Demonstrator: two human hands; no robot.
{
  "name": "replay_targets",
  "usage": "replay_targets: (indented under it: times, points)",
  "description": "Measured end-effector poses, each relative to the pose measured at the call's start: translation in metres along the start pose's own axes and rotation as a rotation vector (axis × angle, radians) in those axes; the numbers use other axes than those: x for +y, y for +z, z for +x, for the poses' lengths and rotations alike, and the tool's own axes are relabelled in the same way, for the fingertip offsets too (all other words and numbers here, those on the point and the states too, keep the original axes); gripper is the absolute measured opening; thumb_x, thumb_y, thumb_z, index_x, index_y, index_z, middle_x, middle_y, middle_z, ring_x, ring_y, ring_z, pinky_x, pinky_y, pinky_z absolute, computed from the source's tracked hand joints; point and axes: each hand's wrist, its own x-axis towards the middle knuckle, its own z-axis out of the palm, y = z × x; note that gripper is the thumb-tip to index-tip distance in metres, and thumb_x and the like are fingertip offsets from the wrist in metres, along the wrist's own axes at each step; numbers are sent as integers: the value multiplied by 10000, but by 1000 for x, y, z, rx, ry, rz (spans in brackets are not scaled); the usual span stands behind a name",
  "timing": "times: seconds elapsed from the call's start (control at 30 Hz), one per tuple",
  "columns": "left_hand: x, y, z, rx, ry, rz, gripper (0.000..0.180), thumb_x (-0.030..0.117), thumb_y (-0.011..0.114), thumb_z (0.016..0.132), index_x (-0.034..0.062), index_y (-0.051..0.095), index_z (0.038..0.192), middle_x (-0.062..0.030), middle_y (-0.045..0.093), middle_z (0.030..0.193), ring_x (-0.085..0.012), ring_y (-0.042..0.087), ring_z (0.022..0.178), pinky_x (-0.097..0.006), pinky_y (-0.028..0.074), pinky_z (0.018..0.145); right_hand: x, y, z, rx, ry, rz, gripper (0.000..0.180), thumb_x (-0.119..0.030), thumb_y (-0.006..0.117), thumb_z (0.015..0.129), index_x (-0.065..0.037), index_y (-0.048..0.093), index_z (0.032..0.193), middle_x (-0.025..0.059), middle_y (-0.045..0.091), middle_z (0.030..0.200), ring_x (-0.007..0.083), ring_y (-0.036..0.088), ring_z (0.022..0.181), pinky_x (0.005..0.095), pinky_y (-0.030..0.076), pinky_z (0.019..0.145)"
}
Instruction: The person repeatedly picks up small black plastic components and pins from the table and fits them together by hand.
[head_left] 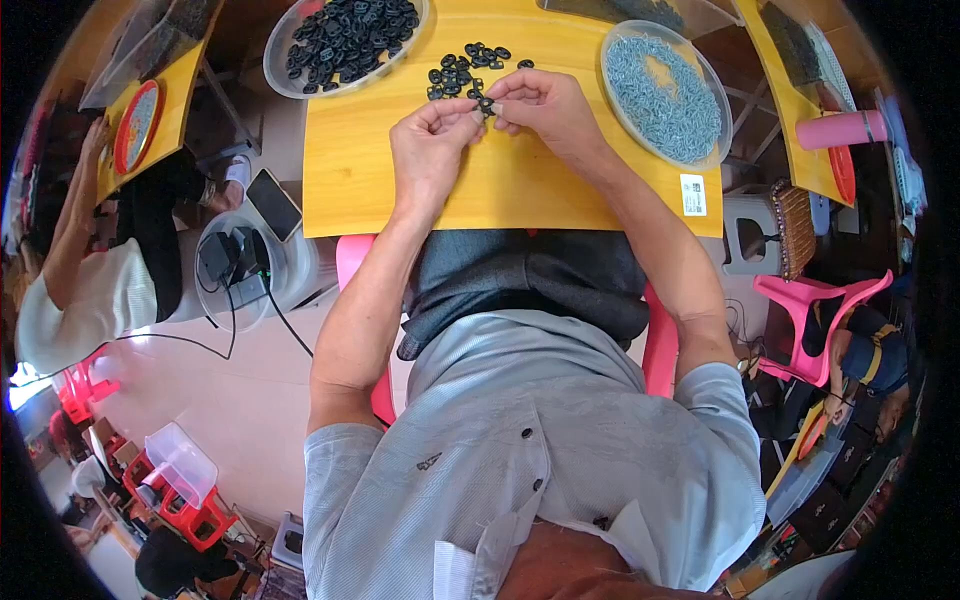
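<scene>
Black piece (486,107) is pinched by left hand (428,148) and right hand (552,112).

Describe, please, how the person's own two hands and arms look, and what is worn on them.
The left hand and right hand are both ungloved, and no watch or bracelet shows at the wrists. The left sleeve and right sleeve are short, loose and light grey-blue, ending near the elbows.

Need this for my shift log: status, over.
Left hand, right hand pinching small black plastic-looking piece, shape partly covered. Loose glossy black pieces just beyond. No obstruction visible.
</scene>
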Motion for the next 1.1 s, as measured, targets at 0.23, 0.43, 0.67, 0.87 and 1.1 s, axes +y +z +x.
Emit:
replay_targets:
  times: [0.23, 0.43, 0.67, 0.87, 1.1]
  points:
    - [2, 2, -2, 9, -25, -22, 154, -24, 669, 874, -83, 650, 1015, -141, 706, 881, -168, 675, 755, -251, 540, 699, -1, -1, -2, -8, -7, -17, 170, -63, 652, 864, 26, 677, 1007, 54, 688, 807, 96, 647, 691, 216, 516, 632]
    - [0, 4, 0, 28, -24, -65, 143, -14, 684, 864, -92, 672, 983, -119, 707, 844, -132, 671, 715, -222, 543, 664, -1, 0, -1, 6, -9, -26, 166, -70, 660, 865, 24, 681, 1000, 55, 689, 803, 97, 646, 692, 217, 513, 630]
    - [1, 6, -1, 30, -21, -40, 153, -18, 690, 859, -92, 670, 992, -122, 708, 849, -136, 672, 726, -225, 544, 664, 1, 0, -2, 11, -21, -13, 167, -72, 670, 861, 30, 679, 993, 57, 683, 789, 98, 640, 684, 220, 501, 612]
    - [1, 2, -2, -155, 287, 426, 252, -1, 725, 833, -8, 683, 1081, -56, 689, 846, -120, 645, 750, -243, 532, 700, -14, -15, -3, -95, 97, -97, 179, -90, 665, 863, -19, 611, 1018, 18, 645, 779, 77, 614, 682, 204, 464, 610]
    - [6, -2, -4, -280, 605, 827, 327, 38, 771, 769, 47, 690, 1086, -85, 634, 817, -163, 630, 727, -285, 511, 656, -8, -16, -2, -161, 117, -218, 143, -20, 606, 838, -27, 578, 978, 16, 631, 780, 86, 603, 646, 212, 462, 591]
